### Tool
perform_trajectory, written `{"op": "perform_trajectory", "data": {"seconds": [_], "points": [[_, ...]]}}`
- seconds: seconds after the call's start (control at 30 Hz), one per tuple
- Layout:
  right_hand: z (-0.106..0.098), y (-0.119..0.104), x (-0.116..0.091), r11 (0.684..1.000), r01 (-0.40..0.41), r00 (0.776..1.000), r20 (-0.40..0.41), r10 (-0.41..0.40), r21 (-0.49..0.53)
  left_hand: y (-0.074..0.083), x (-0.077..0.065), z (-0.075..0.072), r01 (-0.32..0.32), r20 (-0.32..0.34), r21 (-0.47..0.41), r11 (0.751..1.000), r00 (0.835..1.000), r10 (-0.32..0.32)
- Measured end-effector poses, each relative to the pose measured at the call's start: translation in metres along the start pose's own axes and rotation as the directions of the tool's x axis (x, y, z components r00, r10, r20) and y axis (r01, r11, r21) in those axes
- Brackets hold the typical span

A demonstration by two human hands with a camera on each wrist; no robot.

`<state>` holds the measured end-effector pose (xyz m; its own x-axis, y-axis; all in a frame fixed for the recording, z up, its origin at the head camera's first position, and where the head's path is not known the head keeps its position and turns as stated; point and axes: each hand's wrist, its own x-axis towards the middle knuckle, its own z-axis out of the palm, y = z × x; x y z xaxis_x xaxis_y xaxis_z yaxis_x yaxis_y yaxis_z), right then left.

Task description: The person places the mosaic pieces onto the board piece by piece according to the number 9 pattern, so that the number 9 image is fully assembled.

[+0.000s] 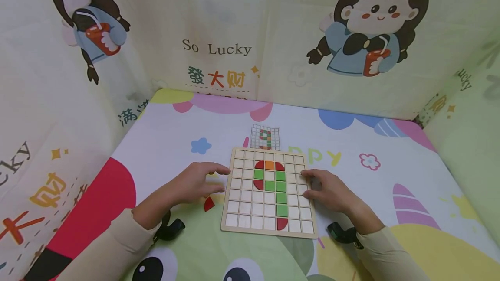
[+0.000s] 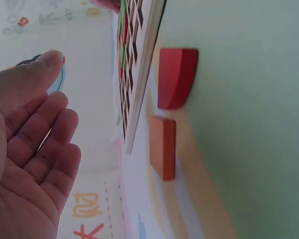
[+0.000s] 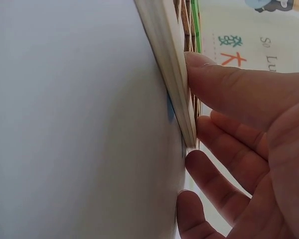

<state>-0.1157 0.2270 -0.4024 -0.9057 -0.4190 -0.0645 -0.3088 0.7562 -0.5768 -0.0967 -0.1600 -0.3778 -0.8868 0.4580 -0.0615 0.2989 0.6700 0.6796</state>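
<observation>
A wooden grid board (image 1: 269, 229) lies flat on the table, with green square tiles (image 1: 281, 186), red quarter-round tiles (image 1: 282, 223) and one orange square tile (image 1: 269, 165) set in some cells. My left hand (image 1: 195, 182) hovers by the board's left edge, fingers loosely bent and holding nothing. At the opposite edge, my right hand (image 1: 332, 189) touches the board, its thumb on the rim and fingertips along the side in the right wrist view. A loose red quarter-round tile (image 2: 177, 78) and a loose orange tile (image 2: 163, 148) lie beside the board, on the left hand's side.
A small pattern card (image 1: 265, 137) stands or lies just behind the board, showing a similar coloured figure on a grid. The printed tablecloth (image 1: 234, 120) meets printed fabric walls (image 1: 281, 55) at the back and sides.
</observation>
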Motion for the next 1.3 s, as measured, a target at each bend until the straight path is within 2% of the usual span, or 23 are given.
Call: {"op": "perform_trajectory", "data": {"seconds": [0.37,0.63,0.9,1.3], "points": [[0.0,-0.001,0.0,1.0,-0.001,1.0,-0.003,0.001,-0.004,-0.018,-0.007,-0.007,0.037,0.009,0.01,0.999,0.999,-0.037],[-0.001,-0.001,0.0,1.0,0.0,1.0,0.0,0.0,-0.014,-0.029,-0.012,-0.01,0.018,0.033,0.015,1.0,0.999,-0.018],[0.0,0.0,0.0,1.0,-0.012,1.0,0.004,0.012,-0.005,-0.037,-0.011,-0.009,0.026,0.04,0.012,1.0,0.999,-0.027],[0.002,0.0,0.001,0.999,-0.036,0.999,0.002,0.036,-0.012,-0.038,-0.009,-0.009,0.086,0.087,0.07,0.994,0.992,-0.092]]}}
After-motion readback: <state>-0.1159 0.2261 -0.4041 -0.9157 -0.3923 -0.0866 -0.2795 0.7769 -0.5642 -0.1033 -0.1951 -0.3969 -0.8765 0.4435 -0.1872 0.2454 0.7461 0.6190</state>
